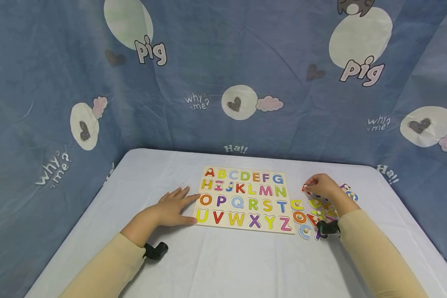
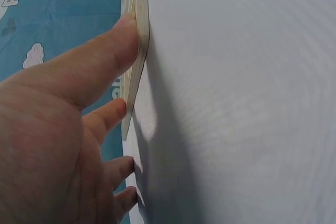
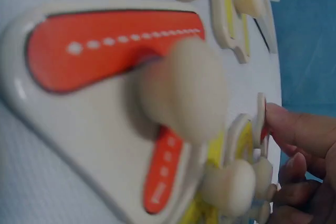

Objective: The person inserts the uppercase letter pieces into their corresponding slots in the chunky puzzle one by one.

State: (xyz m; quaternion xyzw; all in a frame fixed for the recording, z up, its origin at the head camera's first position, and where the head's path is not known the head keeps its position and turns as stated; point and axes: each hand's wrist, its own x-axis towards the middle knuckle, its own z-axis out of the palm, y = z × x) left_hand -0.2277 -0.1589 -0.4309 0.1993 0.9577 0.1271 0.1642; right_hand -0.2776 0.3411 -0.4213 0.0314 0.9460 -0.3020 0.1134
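Letter board (image 1: 227,209) wood; red-faced piece (image 3: 113,53) glossy, knob (image 3: 197,90) smooth wood; backdrop (image 1: 193,62) matt cloth

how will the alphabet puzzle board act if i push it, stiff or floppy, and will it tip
The alphabet puzzle board is probably stiff: its pale edge looks solid in the left wrist view. Lying broad and flat on the white cloth, it seems likelier to slide than tip or roll. The red A sits in place, so may ride along.

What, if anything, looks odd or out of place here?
Nothing looks spilled or damaged. Only the loose letter pieces to the right of the board look untidy: they lie crowded together, turned at different angles, while the board's own rows look neat.
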